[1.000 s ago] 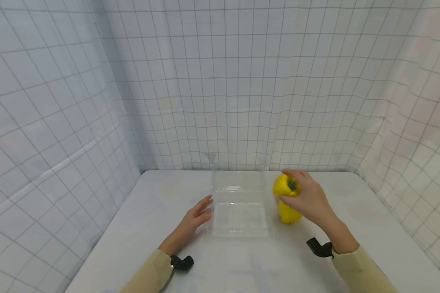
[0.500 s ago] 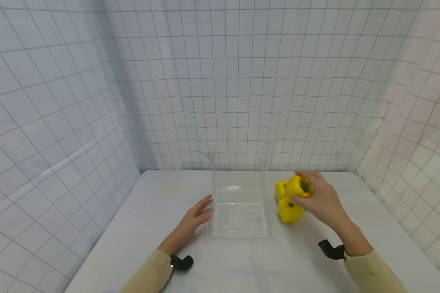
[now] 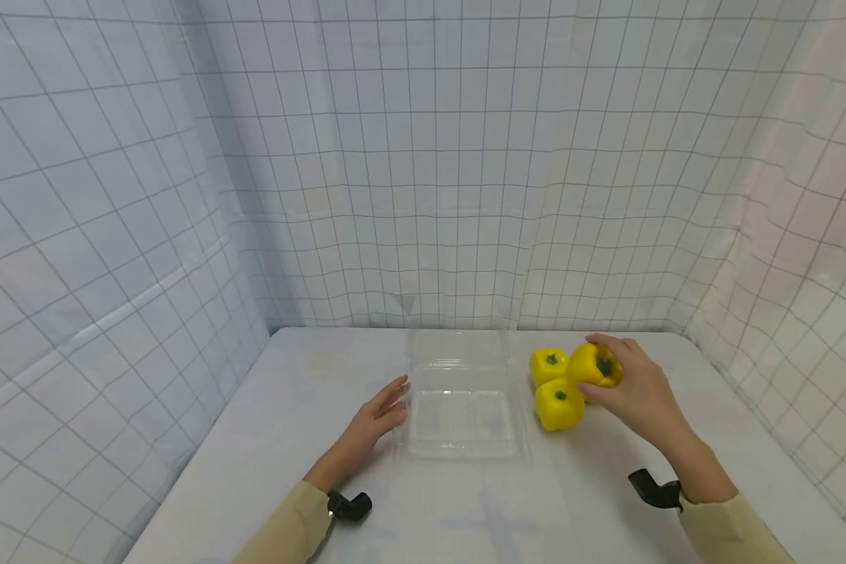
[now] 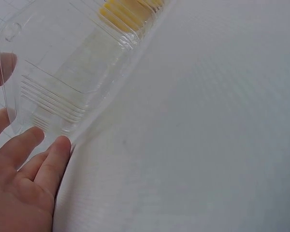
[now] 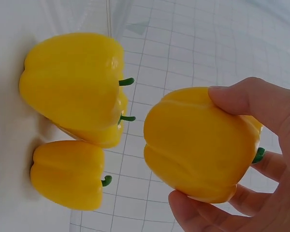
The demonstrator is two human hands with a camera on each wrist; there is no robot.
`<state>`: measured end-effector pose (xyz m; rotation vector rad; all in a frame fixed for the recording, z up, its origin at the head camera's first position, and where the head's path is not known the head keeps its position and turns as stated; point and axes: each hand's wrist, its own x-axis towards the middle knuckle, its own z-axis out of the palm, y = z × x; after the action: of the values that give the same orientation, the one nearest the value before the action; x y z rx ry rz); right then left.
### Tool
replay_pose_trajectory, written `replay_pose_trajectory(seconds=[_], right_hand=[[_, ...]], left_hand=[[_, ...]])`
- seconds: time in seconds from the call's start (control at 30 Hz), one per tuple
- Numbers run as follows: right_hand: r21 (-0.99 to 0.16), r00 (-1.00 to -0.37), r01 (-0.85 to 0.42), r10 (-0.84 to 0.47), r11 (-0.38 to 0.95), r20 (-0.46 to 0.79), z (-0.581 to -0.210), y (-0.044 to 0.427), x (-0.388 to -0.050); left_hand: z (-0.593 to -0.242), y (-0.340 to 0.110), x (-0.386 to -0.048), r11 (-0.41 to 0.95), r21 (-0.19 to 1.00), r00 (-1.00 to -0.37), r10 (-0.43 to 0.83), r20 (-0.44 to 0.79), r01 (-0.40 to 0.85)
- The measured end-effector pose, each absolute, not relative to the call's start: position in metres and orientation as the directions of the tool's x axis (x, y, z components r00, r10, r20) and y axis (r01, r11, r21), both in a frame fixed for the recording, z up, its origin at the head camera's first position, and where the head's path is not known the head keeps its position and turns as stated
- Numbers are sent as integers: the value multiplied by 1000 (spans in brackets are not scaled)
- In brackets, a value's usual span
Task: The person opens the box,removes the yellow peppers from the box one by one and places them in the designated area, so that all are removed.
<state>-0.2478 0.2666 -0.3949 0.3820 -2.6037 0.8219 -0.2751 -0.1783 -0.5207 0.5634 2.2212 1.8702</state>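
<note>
My right hand [image 3: 634, 388] grips a yellow bell pepper [image 3: 592, 365] between thumb and fingers; the right wrist view shows this held bell pepper [image 5: 198, 145] apart from the others. Below and left of it, a yellow bell pepper [image 3: 550, 365] and a nearer bell pepper [image 3: 559, 406] stand on the table, stems up. Another bell pepper [image 5: 70, 175] also stands there, mostly hidden in the head view. To their left lies a clear plastic clamshell container [image 3: 463, 450], its lid folded back. My left hand [image 3: 370, 427] rests relaxed fingers against the container's left side.
The white table [image 3: 282, 439] is enclosed by white gridded curtains [image 3: 458, 196] at the back and both sides. The container stands between my left hand and the bell peppers. Each wrist wears a black camera mount [image 3: 656, 491].
My right hand has moved right with the held bell pepper, away from the container, uncovering the bell peppers on the table. The left hand has stayed in place.
</note>
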Motion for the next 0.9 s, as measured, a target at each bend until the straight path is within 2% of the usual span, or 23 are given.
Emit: replay_pose_trajectory(seconds=[0.47, 0.9], right_hand=[[-491, -903, -333, -124, 805, 411, -402, 284, -241], [-497, -933, -264, -89, 827, 349, -423, 297, -237]], left_hand=[[-518, -180, -274, 150, 972, -915, 389, 109, 180], [-521, -179, -275, 147, 971, -908, 403, 115, 188]])
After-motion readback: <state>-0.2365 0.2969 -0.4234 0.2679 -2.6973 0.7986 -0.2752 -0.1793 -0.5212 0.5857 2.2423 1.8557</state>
